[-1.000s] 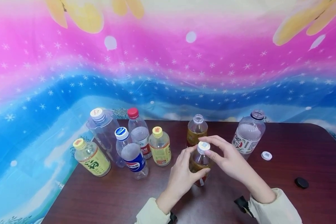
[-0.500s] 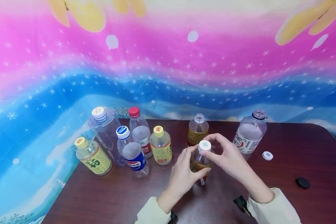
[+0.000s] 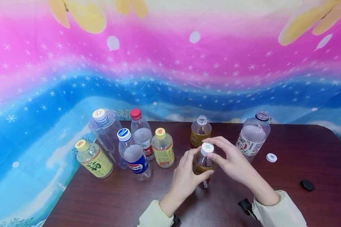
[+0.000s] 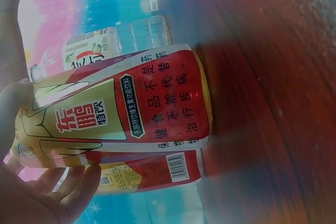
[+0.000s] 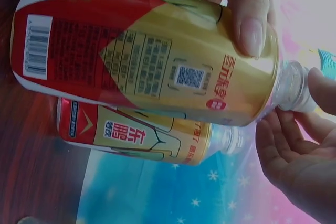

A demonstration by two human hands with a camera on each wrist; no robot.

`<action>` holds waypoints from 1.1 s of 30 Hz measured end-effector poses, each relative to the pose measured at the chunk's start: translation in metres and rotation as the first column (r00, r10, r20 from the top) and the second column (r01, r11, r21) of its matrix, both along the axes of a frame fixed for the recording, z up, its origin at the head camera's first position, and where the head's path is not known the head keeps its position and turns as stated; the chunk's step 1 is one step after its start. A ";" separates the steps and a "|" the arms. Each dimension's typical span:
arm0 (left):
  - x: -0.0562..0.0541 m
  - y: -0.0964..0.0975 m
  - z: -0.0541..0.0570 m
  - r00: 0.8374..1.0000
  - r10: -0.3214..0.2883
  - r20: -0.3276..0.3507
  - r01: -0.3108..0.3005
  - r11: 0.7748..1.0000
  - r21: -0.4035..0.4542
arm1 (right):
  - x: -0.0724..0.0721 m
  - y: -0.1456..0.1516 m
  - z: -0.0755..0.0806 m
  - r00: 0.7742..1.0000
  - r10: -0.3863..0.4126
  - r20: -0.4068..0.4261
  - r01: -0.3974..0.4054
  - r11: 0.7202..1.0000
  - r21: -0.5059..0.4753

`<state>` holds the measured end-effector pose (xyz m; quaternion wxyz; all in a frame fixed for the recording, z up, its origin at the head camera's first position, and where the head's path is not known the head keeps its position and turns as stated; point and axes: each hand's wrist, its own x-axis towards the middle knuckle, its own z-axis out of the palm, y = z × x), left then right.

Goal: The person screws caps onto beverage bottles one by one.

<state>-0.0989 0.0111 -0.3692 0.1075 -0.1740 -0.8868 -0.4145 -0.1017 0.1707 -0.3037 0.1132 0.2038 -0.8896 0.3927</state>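
A drink bottle (image 4: pixel 157 98) with a red and gold label stands upright at the middle front in the head view. My left hand (image 3: pixel 184 173) grips it around the upper body, thumb on the near side. My right hand (image 3: pixel 234 160) pinches the white cap (image 3: pixel 207 148) on its neck between thumb and fingers. In the right wrist view the clear neck (image 5: pixel 295 85) shows just below the right fingers, and the cap is mostly hidden by them. Right behind stands a similar bottle (image 3: pixel 201 130) with an uncapped mouth.
An uncapped clear bottle (image 3: pixel 253 134) stands back right, near a loose white cap (image 3: pixel 271 157) and a black cap (image 3: pixel 307 185). Several capped bottles group on the left, including a blue-labelled one (image 3: pixel 136 160) and a yellow-labelled one (image 3: pixel 95 160). A patterned cloth (image 3: pixel 170 63) hangs behind the table.
My right fingers have shifted around the white cap, drawing in and then reaching over its far side again. My left hand and the bottle have stayed in place.
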 end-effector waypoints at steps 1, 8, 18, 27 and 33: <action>0.000 0.000 0.000 1.000 0.001 -0.002 -0.001 1.000 0.001 | 0.000 -0.001 0.000 1.000 -0.014 -0.002 0.014 1.000 0.001; 0.003 0.003 0.002 1.000 0.022 0.013 -0.022 1.000 -0.004 | 0.003 -0.006 0.000 0.995 -0.099 0.013 0.100 0.995 -0.024; 0.006 0.004 0.001 0.998 0.005 0.065 -0.008 0.999 0.052 | 0.004 -0.007 0.001 0.993 -0.109 0.036 0.111 0.993 -0.034; 0.007 0.004 -0.003 0.981 0.004 0.195 -0.030 0.991 0.129 | 0.006 -0.006 -0.001 0.993 -0.114 0.026 0.115 0.993 -0.036; 0.006 0.007 -0.004 0.978 0.042 0.202 -0.068 0.991 0.119 | 0.009 0.001 -0.002 0.986 -0.164 -0.042 0.155 0.975 -0.162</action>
